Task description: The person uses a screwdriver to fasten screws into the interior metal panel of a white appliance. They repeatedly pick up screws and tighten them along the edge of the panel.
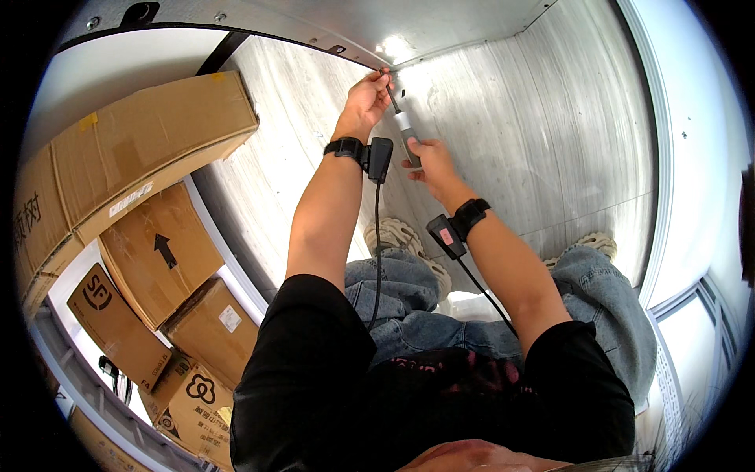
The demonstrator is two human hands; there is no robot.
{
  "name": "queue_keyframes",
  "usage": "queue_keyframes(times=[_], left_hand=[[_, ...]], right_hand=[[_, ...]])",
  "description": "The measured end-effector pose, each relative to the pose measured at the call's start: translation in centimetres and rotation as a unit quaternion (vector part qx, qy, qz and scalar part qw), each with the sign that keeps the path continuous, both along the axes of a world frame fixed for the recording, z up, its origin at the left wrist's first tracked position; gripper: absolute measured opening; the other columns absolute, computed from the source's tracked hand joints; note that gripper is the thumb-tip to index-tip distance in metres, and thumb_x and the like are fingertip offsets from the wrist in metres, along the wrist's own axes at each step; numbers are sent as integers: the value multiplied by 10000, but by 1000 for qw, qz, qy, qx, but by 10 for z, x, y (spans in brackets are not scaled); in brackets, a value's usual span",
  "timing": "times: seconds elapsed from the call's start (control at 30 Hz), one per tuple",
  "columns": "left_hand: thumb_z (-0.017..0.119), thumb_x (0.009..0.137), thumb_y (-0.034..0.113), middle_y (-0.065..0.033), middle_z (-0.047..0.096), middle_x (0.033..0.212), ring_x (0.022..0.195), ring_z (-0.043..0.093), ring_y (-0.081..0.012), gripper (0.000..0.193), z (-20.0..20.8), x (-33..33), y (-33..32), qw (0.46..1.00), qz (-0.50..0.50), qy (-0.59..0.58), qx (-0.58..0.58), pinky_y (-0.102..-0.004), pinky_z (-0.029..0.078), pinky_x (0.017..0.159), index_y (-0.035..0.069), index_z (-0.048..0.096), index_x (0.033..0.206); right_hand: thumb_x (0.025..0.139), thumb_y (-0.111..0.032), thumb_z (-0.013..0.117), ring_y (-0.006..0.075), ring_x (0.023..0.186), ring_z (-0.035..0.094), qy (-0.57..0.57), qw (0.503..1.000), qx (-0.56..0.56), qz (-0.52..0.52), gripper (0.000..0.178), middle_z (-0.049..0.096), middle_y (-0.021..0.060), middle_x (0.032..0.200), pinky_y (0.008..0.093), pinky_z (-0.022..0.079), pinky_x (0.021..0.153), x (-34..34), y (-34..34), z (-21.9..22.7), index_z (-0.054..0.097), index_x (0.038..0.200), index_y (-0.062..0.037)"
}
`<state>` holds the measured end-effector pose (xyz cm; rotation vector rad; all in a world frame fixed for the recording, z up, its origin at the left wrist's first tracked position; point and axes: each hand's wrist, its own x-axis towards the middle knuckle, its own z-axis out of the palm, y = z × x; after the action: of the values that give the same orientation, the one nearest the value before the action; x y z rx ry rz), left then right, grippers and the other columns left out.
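Observation:
My right hand is wrapped round the grey handle of a screwdriver, which has a white collar and a thin dark shaft. The shaft points away from me, up to the lower edge of a metal panel. There my left hand has its fingertips pinched together at the shaft's tip; whatever they hold is too small and covered to make out. A small dark piece lies on the floor just right of the shaft.
Cardboard boxes are stacked on the left, one long box lying on top. Pale wood-look floor spreads beneath my hands. A white framed panel runs along the right side. Black cables hang from the devices strapped to both wrists.

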<state>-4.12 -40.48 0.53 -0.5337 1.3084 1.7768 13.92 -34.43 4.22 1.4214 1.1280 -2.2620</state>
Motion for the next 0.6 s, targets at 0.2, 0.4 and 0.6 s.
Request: queue_keyframes(times=[0.2, 0.4, 0.6], left_hand=[[532, 890, 7, -13, 581, 827, 702, 559, -107, 149, 10, 4, 5, 1000, 2, 8, 18, -243, 475, 592, 39, 588, 1024], [559, 867, -20, -12, 579, 834, 713, 549, -88, 179, 1, -1, 3, 998, -9, 28, -48, -225, 471, 595, 28, 588, 1037], [561, 880, 16, 4, 565, 838, 713, 535, -92, 135, -7, -3, 2, 999, 22, 11, -29, -208, 462, 634, 54, 606, 1001]], right_hand=[[927, -336, 484, 182, 686, 574, -9, 998, -58, -21, 358, 551, 81, 831, 328, 469, 530, 2, 6, -21, 529, 1013, 8], [905, -383, 518, 167, 679, 546, -13, 999, -34, 2, 410, 534, 74, 852, 321, 466, 552, 0, 3, -22, 528, 1045, 2], [930, -388, 477, 168, 660, 521, -65, 998, -7, 14, 363, 538, 68, 808, 319, 447, 568, -4, 5, -25, 515, 982, -30]])
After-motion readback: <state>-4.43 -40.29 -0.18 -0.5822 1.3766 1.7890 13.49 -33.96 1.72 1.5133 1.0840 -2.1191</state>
